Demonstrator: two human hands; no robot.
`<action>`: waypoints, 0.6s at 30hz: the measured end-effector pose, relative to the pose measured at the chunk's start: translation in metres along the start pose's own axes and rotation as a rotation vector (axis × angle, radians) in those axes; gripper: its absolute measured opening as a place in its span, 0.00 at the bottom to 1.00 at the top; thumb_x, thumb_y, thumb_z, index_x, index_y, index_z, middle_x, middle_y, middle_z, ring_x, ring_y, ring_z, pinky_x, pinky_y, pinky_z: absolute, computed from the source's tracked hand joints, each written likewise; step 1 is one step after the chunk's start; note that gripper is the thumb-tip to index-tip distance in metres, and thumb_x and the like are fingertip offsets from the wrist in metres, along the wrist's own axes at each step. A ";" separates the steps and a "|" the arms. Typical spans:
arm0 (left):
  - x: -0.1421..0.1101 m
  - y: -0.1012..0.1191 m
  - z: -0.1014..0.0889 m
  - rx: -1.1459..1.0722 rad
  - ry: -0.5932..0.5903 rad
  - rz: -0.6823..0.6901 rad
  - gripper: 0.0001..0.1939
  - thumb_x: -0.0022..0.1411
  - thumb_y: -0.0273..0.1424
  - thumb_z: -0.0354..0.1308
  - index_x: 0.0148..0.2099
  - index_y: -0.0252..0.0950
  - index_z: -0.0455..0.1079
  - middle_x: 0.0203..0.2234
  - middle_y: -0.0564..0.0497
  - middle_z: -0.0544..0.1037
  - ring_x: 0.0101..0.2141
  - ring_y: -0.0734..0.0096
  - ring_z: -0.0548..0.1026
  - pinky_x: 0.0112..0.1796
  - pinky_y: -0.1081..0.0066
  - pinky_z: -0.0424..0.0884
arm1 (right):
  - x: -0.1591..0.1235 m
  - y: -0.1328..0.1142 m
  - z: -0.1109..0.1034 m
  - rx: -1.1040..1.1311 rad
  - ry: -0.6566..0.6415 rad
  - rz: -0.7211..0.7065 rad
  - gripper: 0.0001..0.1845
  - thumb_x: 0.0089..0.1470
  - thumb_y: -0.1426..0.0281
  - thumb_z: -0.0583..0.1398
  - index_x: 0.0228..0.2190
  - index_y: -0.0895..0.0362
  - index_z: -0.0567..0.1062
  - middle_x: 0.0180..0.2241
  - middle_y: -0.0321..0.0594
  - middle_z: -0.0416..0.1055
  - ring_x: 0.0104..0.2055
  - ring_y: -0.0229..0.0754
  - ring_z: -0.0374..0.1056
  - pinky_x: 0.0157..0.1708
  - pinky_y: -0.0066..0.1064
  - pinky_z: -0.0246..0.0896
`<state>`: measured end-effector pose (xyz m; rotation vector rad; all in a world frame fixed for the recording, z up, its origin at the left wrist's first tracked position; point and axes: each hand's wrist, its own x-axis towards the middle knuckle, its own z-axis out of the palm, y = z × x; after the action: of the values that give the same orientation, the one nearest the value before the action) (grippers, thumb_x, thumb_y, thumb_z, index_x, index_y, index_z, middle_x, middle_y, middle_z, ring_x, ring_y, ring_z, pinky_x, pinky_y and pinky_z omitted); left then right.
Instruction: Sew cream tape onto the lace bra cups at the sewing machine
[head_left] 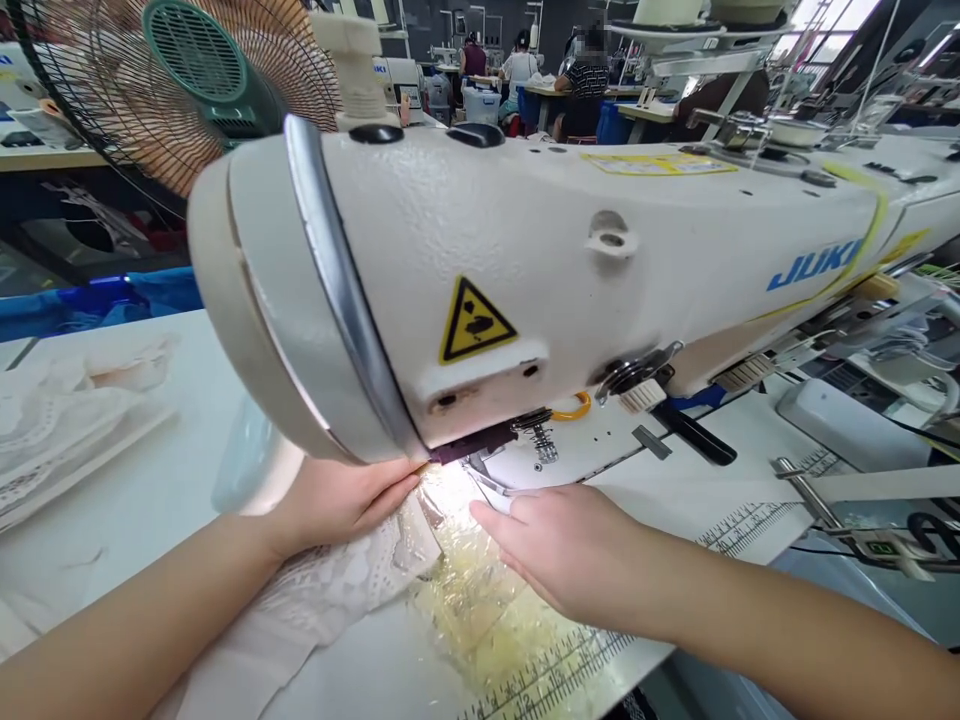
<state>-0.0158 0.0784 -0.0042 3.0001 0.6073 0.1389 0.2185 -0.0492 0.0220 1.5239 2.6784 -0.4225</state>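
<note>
My left hand (pixel 341 500) rests on white lace fabric (pixel 345 575) left of the needle area, fingers together and closed on its edge; the fingertips are partly hidden under the sewing machine head (pixel 480 260). At the right of the presser foot is my right hand (pixel 562 545), its fingers curled and thumb side close to the metal guide (pixel 491 482). What it pinches, if anything, is hidden. A white strip (pixel 697 490) runs from the right behind this hand. Clear shiny film with yellow patches (pixel 480 610) covers the table between both hands, under a bright lamp.
More white lace fabric (pixel 67 430) lies at the left. Printed rulers (pixel 555 680) mark the table. A metal strip holder (pixel 810 495) stands right; a black lever (pixel 694 432) juts from the machine. Behind are a fan (pixel 195 70) and people at other machines.
</note>
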 end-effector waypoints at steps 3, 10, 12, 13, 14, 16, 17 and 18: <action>0.000 0.003 -0.003 0.031 0.076 -0.010 0.20 0.68 0.33 0.41 0.40 0.38 0.76 0.24 0.48 0.78 0.24 0.65 0.73 0.24 0.70 0.64 | -0.001 0.000 0.002 -0.015 0.002 -0.006 0.14 0.55 0.74 0.56 0.45 0.59 0.70 0.23 0.37 0.68 0.20 0.38 0.59 0.17 0.29 0.42; -0.006 0.039 -0.029 0.138 0.030 0.144 0.14 0.62 0.24 0.45 0.34 0.39 0.71 0.28 0.47 0.75 0.31 0.61 0.71 0.36 0.61 0.66 | -0.016 -0.007 0.006 0.004 0.050 -0.031 0.10 0.57 0.73 0.54 0.40 0.59 0.72 0.26 0.40 0.70 0.26 0.42 0.63 0.21 0.32 0.46; -0.007 0.045 -0.035 0.166 -0.021 0.161 0.15 0.62 0.21 0.43 0.29 0.37 0.68 0.22 0.50 0.73 0.28 0.62 0.70 0.37 0.59 0.66 | -0.021 -0.017 0.009 0.062 0.082 -0.016 0.09 0.58 0.72 0.52 0.35 0.58 0.72 0.26 0.40 0.70 0.27 0.43 0.64 0.22 0.33 0.49; -0.007 0.047 -0.038 0.134 -0.035 0.152 0.15 0.62 0.21 0.43 0.28 0.37 0.67 0.21 0.50 0.72 0.27 0.63 0.69 0.36 0.61 0.67 | -0.023 -0.023 0.012 0.113 0.118 -0.013 0.10 0.59 0.71 0.51 0.34 0.58 0.73 0.27 0.40 0.70 0.28 0.44 0.65 0.24 0.33 0.52; -0.006 0.049 -0.041 0.065 -0.036 0.116 0.15 0.62 0.22 0.43 0.27 0.37 0.66 0.20 0.51 0.72 0.25 0.65 0.68 0.33 0.64 0.67 | -0.024 -0.029 0.015 0.179 0.169 -0.021 0.11 0.59 0.71 0.51 0.36 0.58 0.73 0.29 0.41 0.70 0.30 0.44 0.66 0.26 0.33 0.55; -0.006 0.052 -0.048 -0.158 -0.005 -0.012 0.12 0.63 0.27 0.45 0.28 0.37 0.64 0.21 0.52 0.70 0.23 0.70 0.66 0.26 0.70 0.64 | -0.023 -0.044 0.024 0.323 0.300 -0.071 0.16 0.59 0.67 0.52 0.47 0.58 0.71 0.37 0.45 0.71 0.36 0.46 0.67 0.32 0.34 0.61; -0.006 0.054 -0.052 -0.282 0.023 -0.081 0.11 0.63 0.30 0.46 0.28 0.37 0.63 0.20 0.54 0.68 0.22 0.72 0.64 0.23 0.72 0.62 | -0.021 -0.051 0.029 0.383 0.361 -0.109 0.21 0.59 0.64 0.54 0.53 0.57 0.67 0.42 0.48 0.70 0.40 0.47 0.67 0.36 0.36 0.63; -0.005 0.056 -0.055 -0.393 0.062 -0.144 0.12 0.63 0.31 0.46 0.27 0.37 0.61 0.19 0.55 0.66 0.21 0.74 0.62 0.22 0.74 0.61 | -0.018 -0.058 0.033 0.428 0.401 -0.150 0.26 0.58 0.62 0.55 0.57 0.56 0.63 0.46 0.51 0.69 0.42 0.47 0.67 0.38 0.36 0.63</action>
<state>-0.0048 0.0285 0.0555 2.5738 0.7062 0.3042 0.1750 -0.1010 0.0060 1.6600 3.1845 -0.8249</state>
